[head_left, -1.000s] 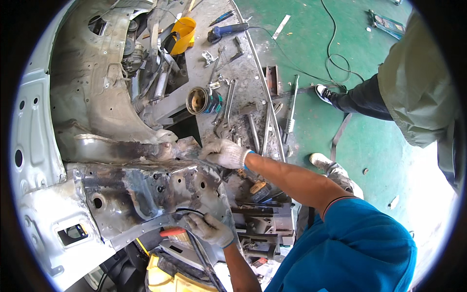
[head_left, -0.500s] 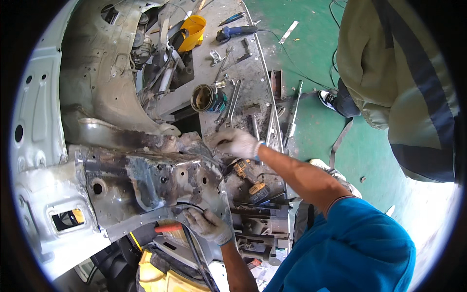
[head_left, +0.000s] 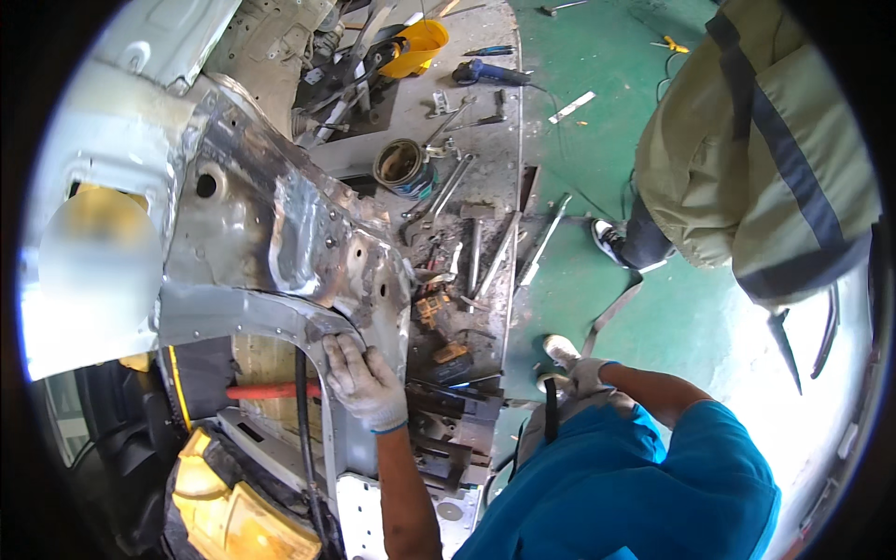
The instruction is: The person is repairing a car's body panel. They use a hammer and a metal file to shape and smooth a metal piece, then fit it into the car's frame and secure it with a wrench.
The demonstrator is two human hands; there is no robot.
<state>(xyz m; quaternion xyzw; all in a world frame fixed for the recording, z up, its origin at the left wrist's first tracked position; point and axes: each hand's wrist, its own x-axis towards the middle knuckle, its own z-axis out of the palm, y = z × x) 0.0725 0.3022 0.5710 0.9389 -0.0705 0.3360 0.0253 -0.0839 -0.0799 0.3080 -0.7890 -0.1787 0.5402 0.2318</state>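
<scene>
My left hand (head_left: pixel 359 378), in a whitish work glove, lies on the edge of a grey metal car body panel (head_left: pixel 252 313). Its fingers are extended against the metal, close to a dark curved gap. Behind it rises a scorched, partly bare inner body section (head_left: pixel 299 233) with round holes. My right hand (head_left: pixel 590 376), gloved as well, is back beside my body at the grey trousers; its fingers are too hidden to tell what they do. Nearest the left hand on the bench is a yellow-and-black cordless power tool (head_left: pixel 434 313).
On the bench lie wrenches (head_left: pixel 453 187), a hammer (head_left: pixel 478 229), an open tin (head_left: pixel 401 166), a blue angle grinder (head_left: pixel 490 73) and a yellow container (head_left: pixel 415 49). A person in khaki clothing (head_left: pixel 691 149) stands at the right on green floor. A red bar (head_left: pixel 271 391) crosses below the panel.
My right hand has drawn back from over the metal and bench to beside my body. The left hand remains on the panel edge, while the whole view has shifted.
</scene>
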